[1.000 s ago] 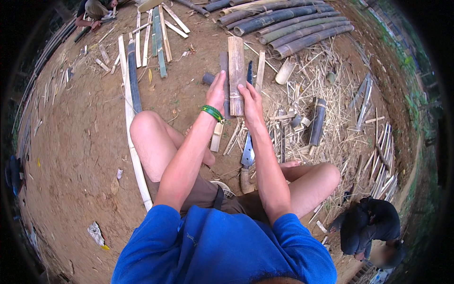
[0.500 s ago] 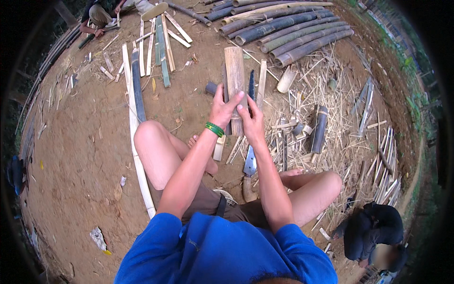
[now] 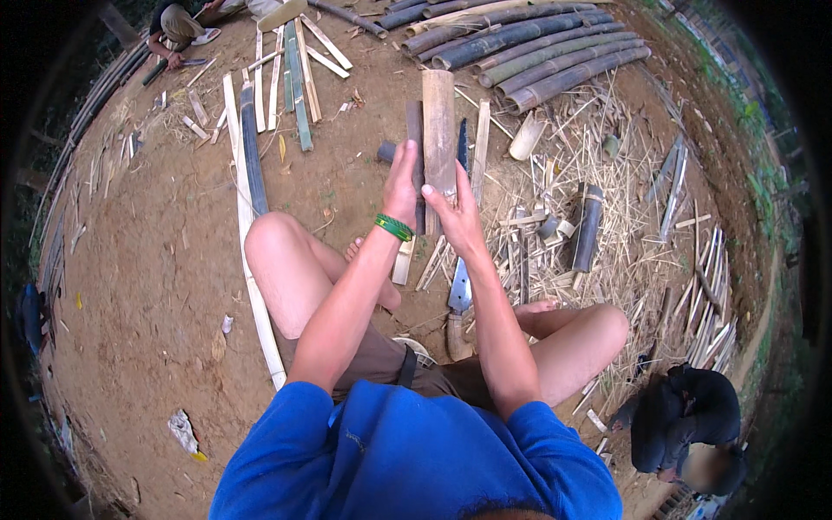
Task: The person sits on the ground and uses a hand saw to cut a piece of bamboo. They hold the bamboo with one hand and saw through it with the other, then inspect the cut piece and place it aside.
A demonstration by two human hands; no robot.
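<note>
In front of me, my right hand (image 3: pixel 459 221) grips a pale split piece of bamboo (image 3: pixel 439 121), held upright, with the thumb across its face and the fingers at its right edge. My left hand (image 3: pixel 401 186) is off that piece, its fingers stretched out flat and together. Just behind the left fingers stands a dark bamboo strip (image 3: pixel 415 121); whether they touch it I cannot tell. A saw with a wooden handle (image 3: pixel 457 338) lies on the ground between my legs, its blade (image 3: pixel 460 290) partly hidden by my right hand and forearm.
A stack of bamboo poles (image 3: pixel 537 52) lies at the far right. Shavings (image 3: pixel 542 191) and a dark bamboo section (image 3: pixel 588 227) cover the ground to the right. Long strips (image 3: pixel 251 286) run along my left. One person (image 3: pixel 685 425) crouches at lower right, another (image 3: pixel 182 30) at far left.
My left hand has let go of the pale bamboo piece and straightened its fingers. The piece has shifted slightly right and up, staying in my right hand.
</note>
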